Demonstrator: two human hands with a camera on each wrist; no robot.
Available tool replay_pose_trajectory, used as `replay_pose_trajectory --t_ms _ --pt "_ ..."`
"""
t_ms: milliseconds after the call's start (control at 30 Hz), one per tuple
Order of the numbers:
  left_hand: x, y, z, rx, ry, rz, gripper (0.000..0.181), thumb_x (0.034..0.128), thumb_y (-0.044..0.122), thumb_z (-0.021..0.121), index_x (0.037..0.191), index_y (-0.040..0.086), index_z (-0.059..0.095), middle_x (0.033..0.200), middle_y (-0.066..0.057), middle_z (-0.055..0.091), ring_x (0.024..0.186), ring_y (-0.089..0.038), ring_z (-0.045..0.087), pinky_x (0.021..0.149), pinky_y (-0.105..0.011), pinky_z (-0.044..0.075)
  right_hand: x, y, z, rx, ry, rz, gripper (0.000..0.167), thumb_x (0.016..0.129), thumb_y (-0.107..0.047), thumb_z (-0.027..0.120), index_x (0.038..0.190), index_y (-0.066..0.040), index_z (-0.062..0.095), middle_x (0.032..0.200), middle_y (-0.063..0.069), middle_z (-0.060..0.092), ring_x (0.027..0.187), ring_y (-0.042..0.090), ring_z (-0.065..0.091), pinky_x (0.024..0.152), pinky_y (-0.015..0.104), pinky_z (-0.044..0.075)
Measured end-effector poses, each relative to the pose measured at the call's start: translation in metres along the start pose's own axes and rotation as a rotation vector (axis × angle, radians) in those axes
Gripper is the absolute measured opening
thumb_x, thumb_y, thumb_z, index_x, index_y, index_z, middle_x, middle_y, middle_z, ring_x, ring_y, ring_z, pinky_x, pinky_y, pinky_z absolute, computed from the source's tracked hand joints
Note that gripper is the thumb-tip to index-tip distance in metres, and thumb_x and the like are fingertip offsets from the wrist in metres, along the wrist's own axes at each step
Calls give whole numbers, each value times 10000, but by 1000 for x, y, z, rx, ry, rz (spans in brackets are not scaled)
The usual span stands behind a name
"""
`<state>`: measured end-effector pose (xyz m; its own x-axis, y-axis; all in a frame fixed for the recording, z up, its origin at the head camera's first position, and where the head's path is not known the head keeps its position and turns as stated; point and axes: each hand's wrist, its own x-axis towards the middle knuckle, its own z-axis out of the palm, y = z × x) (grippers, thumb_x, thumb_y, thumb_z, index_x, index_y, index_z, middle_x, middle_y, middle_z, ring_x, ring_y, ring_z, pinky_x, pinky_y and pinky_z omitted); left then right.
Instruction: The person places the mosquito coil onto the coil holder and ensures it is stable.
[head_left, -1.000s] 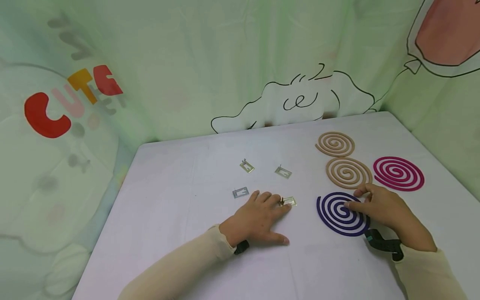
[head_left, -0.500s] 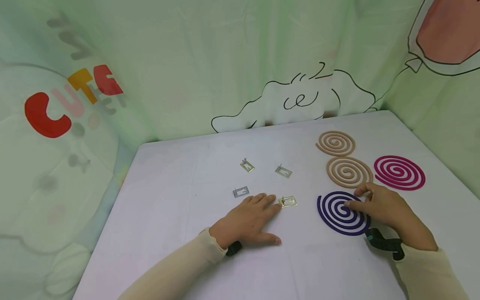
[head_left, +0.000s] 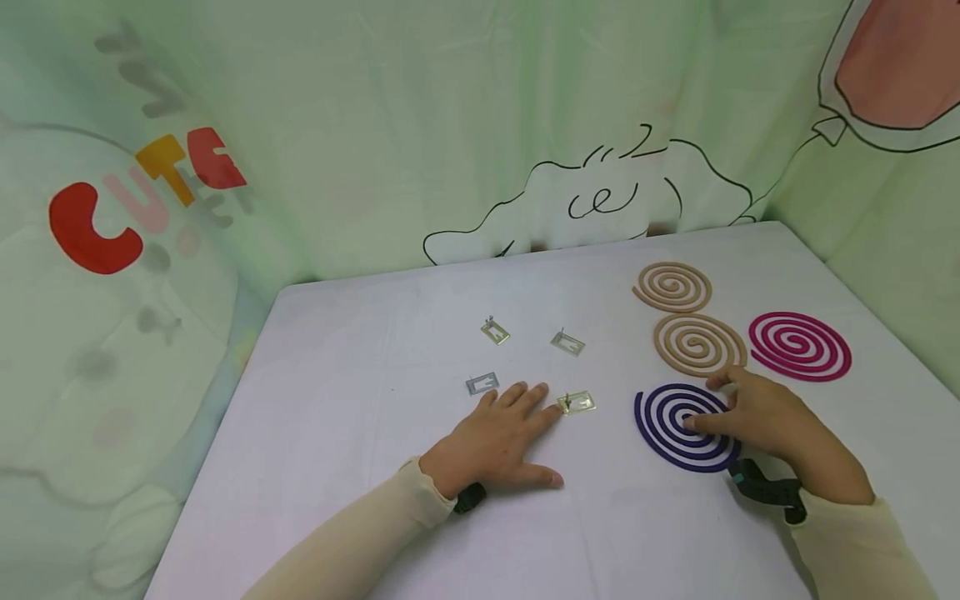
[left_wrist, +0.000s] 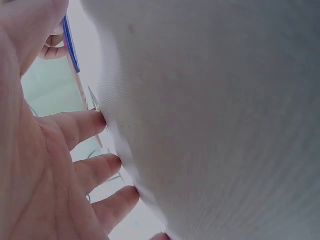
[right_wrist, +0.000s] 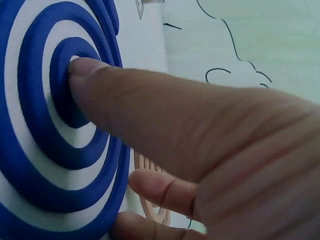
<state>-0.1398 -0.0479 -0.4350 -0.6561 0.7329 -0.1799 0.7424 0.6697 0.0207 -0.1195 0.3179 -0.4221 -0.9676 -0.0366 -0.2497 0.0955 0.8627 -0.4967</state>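
Blue coil (head_left: 678, 427), one: deep blue strand wound in a flat spiral, pale gaps between turns, outer end free at the far left. Lies flat. Right hand (head_left: 765, 412): thumb on the centre of the blue coil, other fingertips at its far right rim; whether they pinch it cannot be told.

Gold stand (head_left: 576, 402), one: small, thin rectangular metal frame, open in the middle, short darker prong near its left end. Lies left of the blue coil, apart from it. Left hand (head_left: 495, 442): fingers spread, index fingertip at the stand's left edge; contact unclear.
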Motion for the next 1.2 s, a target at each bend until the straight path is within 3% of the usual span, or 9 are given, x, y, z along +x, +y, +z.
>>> replay_pose_trajectory --t_ms 200,433,700,900,1200 --pt "1 3 -3 -23 -19 -26 969 878 815 578 1644 279 325 1720 -35 260 1564 -275 287 1164 -561 373 0 -3 -1 3 -19 10 666 813 -424 874 1123 66 549 917 193 629 797 296 593 622 350 466" --pt "0 5 -4 -34 -22 -34 975 864 812 604 1641 291 331 1717 -39 265 1562 -286 287 1164 -580 365 1 -5 1 41 -16 29 614 819 -368 864 1094 63 525 876 157 600 773 269 592 623 344 459" --pt "3 7 -1 -46 -40 -60 988 844 814 628 1639 314 320 1719 -24 249 1565 -274 270 1170 -585 352 1 -7 1 59 -14 23 675 823 -342 861 1195 103 515 885 179 618 755 259 622 628 349 469" --pt "3 8 -2 -57 -29 -68 995 833 806 653 1638 322 325 1716 -17 258 1560 -267 278 1164 -583 358 2 -6 0 31 12 -3 701 822 -332 865 1237 145 563 1014 306 656 852 365 656 719 485 552" --pt "3 7 -3 -76 -25 -79 983 828 809 655 1633 340 342 1724 -38 239 1568 -301 268 1168 -603 347 3 -8 3 126 59 -38 573 820 -255 882 1186 65 578 946 194 640 793 267 630 634 348 520"
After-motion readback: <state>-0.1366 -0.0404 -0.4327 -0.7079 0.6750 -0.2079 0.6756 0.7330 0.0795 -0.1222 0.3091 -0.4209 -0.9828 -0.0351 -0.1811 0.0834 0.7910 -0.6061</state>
